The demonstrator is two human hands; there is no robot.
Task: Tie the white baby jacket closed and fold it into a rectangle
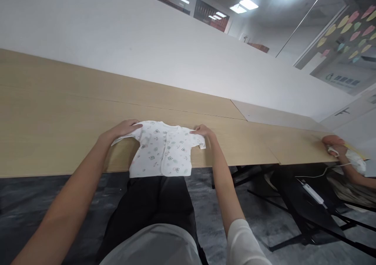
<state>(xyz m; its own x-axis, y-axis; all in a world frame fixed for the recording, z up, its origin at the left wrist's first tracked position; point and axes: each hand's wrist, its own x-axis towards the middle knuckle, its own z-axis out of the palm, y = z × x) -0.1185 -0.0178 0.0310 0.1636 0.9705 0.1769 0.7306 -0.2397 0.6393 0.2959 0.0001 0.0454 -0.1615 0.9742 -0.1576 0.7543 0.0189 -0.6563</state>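
Observation:
A small white baby shirt point(164, 149) with a sparse print and a front placket lies spread on the table, collar toward the wall. Its lower hem reaches the table's near edge and hangs slightly past it. My left hand point(125, 128) is closed on the shirt's left sleeve near the shoulder, thumb and fingers over the cloth. On the other side, my right hand point(202, 130) pinches the cloth at the top of the right sleeve. Both short sleeves stick out sideways, the left one partly covered by my hand.
The long wooden table point(58, 120) runs along a white wall point(117, 42) with glass above. At the far right a person point(349, 155) leans on the tabletop. A black folding chair point(305, 210) holding a white power strip point(313, 192) stands below the table's right part.

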